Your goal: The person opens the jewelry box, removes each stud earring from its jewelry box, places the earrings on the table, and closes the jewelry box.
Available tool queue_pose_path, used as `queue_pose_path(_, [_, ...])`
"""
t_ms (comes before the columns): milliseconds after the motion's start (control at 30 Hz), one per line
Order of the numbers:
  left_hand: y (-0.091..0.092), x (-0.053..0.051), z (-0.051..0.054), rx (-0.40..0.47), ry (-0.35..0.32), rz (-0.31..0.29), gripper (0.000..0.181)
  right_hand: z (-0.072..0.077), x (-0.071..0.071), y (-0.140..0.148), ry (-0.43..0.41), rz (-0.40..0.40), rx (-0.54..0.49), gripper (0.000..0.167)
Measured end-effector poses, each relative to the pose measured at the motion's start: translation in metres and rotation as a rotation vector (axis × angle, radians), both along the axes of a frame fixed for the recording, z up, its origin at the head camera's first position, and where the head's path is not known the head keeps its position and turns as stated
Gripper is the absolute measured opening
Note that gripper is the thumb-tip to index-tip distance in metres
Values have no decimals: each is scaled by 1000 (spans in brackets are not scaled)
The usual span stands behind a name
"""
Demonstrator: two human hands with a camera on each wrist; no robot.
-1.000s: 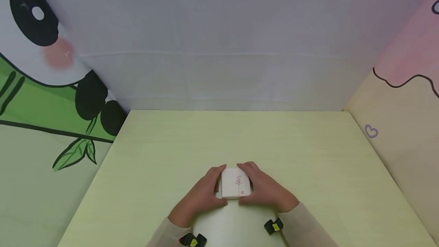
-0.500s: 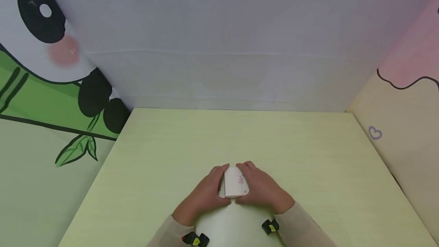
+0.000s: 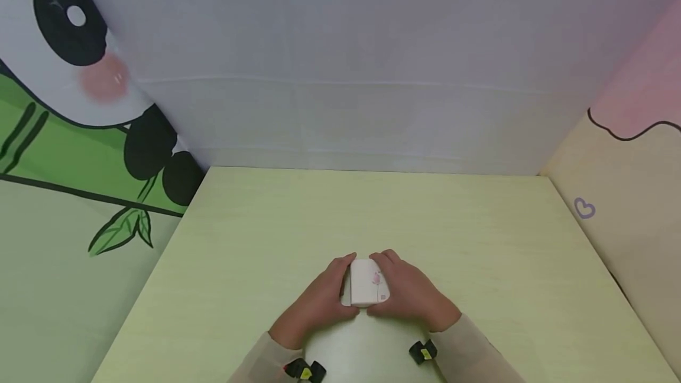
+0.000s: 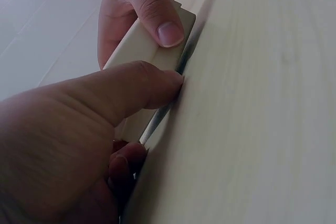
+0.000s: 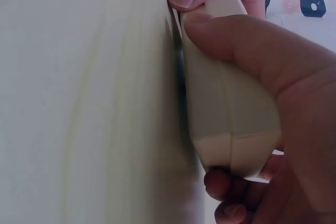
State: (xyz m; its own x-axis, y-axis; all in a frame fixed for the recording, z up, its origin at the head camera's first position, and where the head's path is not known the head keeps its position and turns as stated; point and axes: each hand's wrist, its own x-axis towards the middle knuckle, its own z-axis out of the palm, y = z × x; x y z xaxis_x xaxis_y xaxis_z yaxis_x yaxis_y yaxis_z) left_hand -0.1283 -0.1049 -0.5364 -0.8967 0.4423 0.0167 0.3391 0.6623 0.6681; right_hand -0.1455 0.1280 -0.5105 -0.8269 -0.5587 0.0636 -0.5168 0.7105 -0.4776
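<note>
A small white box (image 3: 367, 282) with a pink flower print lies between my two hands near the front middle of the table. My left hand (image 3: 321, 294) grips its left end, thumb on the near side and fingers round the far side. From the right, my right hand (image 3: 409, 291) holds the other end in the same manner. A pale strip shows at the box's left side, beside the printed top. In the right wrist view a seam runs along the side of the box (image 5: 231, 108). A narrow dark gap shows under it there. The box's far side is hidden.
The pale wooden table (image 3: 255, 223) spreads around the hands. A white cloth wall (image 3: 340, 75) stands behind it. A panel with a panda drawing (image 3: 149, 140) is on the left, a pink and cream panel (image 3: 628, 182) on the right. Both sleeves carry small black-and-yellow devices (image 3: 422, 351).
The whole head view has shifted slightly. The right hand covers more of the box's printed top, and the pale strip at its left is wider. Both hands keep their hold.
</note>
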Motion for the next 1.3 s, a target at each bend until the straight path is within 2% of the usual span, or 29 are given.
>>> queue_pose_path(567, [6, -2, 3, 12, -6, 12, 107, 4, -3, 7, -9, -13, -5, 94])
queue_pose_path(733, [8, -3, 5, 20, -35, 22, 111, 6, -4, 9, -16, -12, -4, 95])
queue_pose_path(933, [10, -4, 7, 37, -64, 33, 106, 11, -5, 12, -20, -15, -15, 96])
queue_pose_path(1300, [15, -5, 9, 53, -51, 27, 104, 20, -6, 19, -28, -43, -25, 95])
